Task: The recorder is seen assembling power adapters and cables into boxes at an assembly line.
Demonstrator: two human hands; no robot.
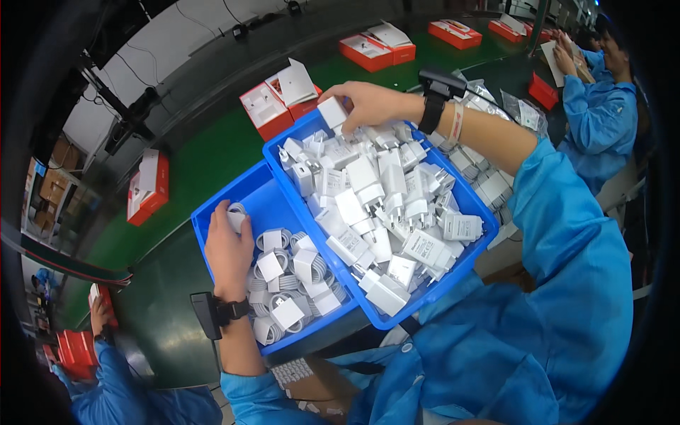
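My right hand (368, 106) pinches a white charger (331, 113) over the far edge of a blue bin (453, 280). Many white plug chargers (363, 173) lie heaped in that bin, some with their pins showing. At the left, my left hand (230, 258) has its fingers closed around a coiled white cable (236, 216). It is over the far left part of a second blue bin (265, 202), where coiled cables with white paper bands (287, 312) fill the near part. The charger bin's left side overlaps the cable bin.
Open red boxes (273, 106) stand along the green conveyor belt (205, 113), one of them (149, 188) farther left. More chargers and plastic bags (489, 92) lie right of the bins. A co-worker (602, 113) sits at the far right, another person's sleeve (120, 382) shows lower left.
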